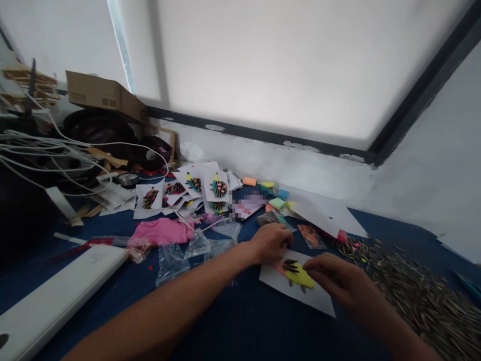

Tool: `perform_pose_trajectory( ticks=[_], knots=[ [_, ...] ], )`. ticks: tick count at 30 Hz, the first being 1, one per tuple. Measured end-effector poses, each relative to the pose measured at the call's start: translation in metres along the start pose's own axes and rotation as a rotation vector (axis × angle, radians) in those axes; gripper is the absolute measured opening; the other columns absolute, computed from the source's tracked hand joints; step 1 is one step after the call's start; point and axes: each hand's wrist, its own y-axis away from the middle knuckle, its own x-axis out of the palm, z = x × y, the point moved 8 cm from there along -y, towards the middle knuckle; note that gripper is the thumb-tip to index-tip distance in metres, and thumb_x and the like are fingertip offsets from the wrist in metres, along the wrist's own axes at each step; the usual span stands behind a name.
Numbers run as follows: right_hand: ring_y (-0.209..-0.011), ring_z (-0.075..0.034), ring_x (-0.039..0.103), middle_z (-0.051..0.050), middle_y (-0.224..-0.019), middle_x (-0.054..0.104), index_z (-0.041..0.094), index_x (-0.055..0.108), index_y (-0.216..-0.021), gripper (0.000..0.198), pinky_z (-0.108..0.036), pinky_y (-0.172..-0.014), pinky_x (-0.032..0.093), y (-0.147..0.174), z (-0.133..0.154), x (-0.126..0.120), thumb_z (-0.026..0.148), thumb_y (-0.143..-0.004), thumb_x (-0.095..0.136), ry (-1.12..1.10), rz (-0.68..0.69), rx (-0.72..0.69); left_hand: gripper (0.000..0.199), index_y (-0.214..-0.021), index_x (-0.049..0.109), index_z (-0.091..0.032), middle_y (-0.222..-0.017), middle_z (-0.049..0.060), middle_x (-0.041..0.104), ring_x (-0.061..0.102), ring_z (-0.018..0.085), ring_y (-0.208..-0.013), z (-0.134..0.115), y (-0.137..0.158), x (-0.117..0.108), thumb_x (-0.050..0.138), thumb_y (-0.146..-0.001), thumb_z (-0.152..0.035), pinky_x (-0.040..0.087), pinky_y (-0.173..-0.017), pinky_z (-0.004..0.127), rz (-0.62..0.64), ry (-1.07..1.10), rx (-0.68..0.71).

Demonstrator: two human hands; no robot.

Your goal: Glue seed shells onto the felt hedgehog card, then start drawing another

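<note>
A white paper card (314, 304) lies on the blue tabletop, bearing a yellow clay animal shape (300, 277) with a pinkish head end. Several dark striped seeds (291, 266) stick into the yellow clay, and darker pieces form legs below. My left hand (273, 242) is closed at the card's upper edge, its curled fingertips resting there and partly hidden. Close over the right side of the yellow clay, my right hand (334, 277) has its thumb and fingers pinched together. Whatever that pinch holds is too small or hidden to make out.
A large heap of striped seeds (421, 296) spreads at right. Finished-looking seed-and-clay cards (217, 185) pile up at the back. Clay blocks (278, 203), plastic bags (171, 263), a pink clay lump (161, 231), a white long box (67, 296) and tangled cables (75, 143) surround the work area.
</note>
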Motion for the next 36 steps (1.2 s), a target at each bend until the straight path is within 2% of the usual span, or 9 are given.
perform_pose_trajectory(
  ticks=[4, 9, 15, 21, 36],
  knots=[
    [-0.066, -0.017, 0.064, -0.004, -0.077, 0.068, 0.024, 0.069, -0.082, 0.026, -0.025, -0.058, 0.048, 0.003, 0.013, 0.003, 0.035, -0.089, 0.046, 0.122, -0.040, -0.078, 0.019, -0.089, 0.066, -0.017, -0.090, 0.005, 0.063, 0.057, 0.018, -0.084, 0.000, 0.001, -0.001, 0.049, -0.082, -0.012, 0.043, -0.073, 0.028, -0.009, -0.004, 0.004],
    [-0.067, -0.016, 0.065, -0.005, -0.080, 0.067, 0.026, 0.071, -0.093, 0.031, -0.024, -0.058, 0.048, 0.005, 0.022, 0.010, 0.030, -0.093, 0.040, 0.186, -0.031, -0.153, 0.019, -0.088, 0.066, -0.017, -0.089, 0.005, 0.062, 0.056, 0.018, -0.084, -0.001, 0.001, -0.001, 0.049, -0.081, -0.012, 0.043, -0.074, 0.028, -0.017, 0.001, 0.013],
    [-0.063, -0.016, 0.064, -0.003, -0.075, 0.065, 0.023, 0.062, -0.075, 0.022, -0.024, -0.054, 0.044, 0.007, 0.020, 0.019, 0.026, -0.090, 0.047, 0.384, -0.085, -0.212, 0.019, -0.087, 0.066, -0.017, -0.088, 0.005, 0.062, 0.057, 0.018, -0.084, 0.000, 0.001, -0.001, 0.049, -0.081, -0.012, 0.042, -0.073, 0.028, -0.016, -0.012, 0.011],
    [-0.061, -0.014, 0.065, -0.003, -0.078, 0.067, 0.025, 0.064, -0.084, 0.026, -0.021, -0.052, 0.044, 0.009, 0.019, 0.025, 0.020, -0.092, 0.040, 0.475, -0.133, -0.310, 0.020, -0.090, 0.066, -0.017, -0.091, 0.005, 0.062, 0.057, 0.018, -0.084, 0.000, 0.000, 0.000, 0.047, -0.083, -0.013, 0.043, -0.073, 0.027, 0.001, -0.011, 0.009],
    [-0.058, -0.013, 0.064, -0.002, -0.078, 0.065, 0.025, 0.065, -0.088, 0.022, -0.020, -0.050, 0.043, 0.008, 0.014, 0.031, 0.018, -0.091, 0.045, 0.566, -0.093, -0.297, 0.020, -0.091, 0.066, -0.017, -0.092, 0.005, 0.062, 0.057, 0.018, -0.086, 0.000, 0.000, 0.000, 0.048, -0.083, -0.013, 0.043, -0.075, 0.027, 0.014, -0.015, 0.001]
  ],
)
